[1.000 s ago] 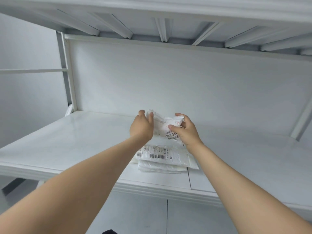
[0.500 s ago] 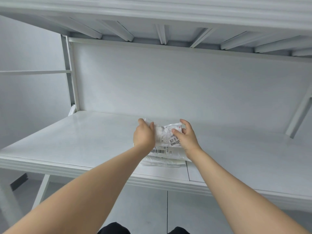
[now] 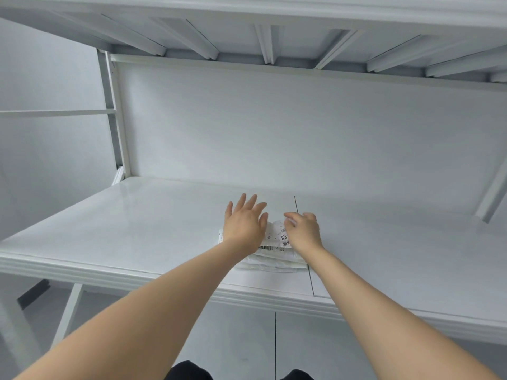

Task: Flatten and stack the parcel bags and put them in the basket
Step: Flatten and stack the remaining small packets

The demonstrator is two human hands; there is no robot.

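Two hands at one crumpled parcel bag (image 3: pixel 275 234), atop the stack (image 3: pixel 274 261) near the shelf's (image 3: pixel 137 229) front edge. Spread flat over its left end, the left hand (image 3: pixel 244 227); curled, pinching its right end, the right hand (image 3: pixel 304 233). Long axis side to side, spanning both.

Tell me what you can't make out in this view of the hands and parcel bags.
Head view only.
Top parcel bag: mostly covered by the left hand and right hand.
Its label: cut off after "83" by the right hand; other print too small.
Stack beneath: bag count unclear, edges merge.
Right hand's grip: pinching or just pressing, hidden by its own knuckles.
Basket: outside the frame.
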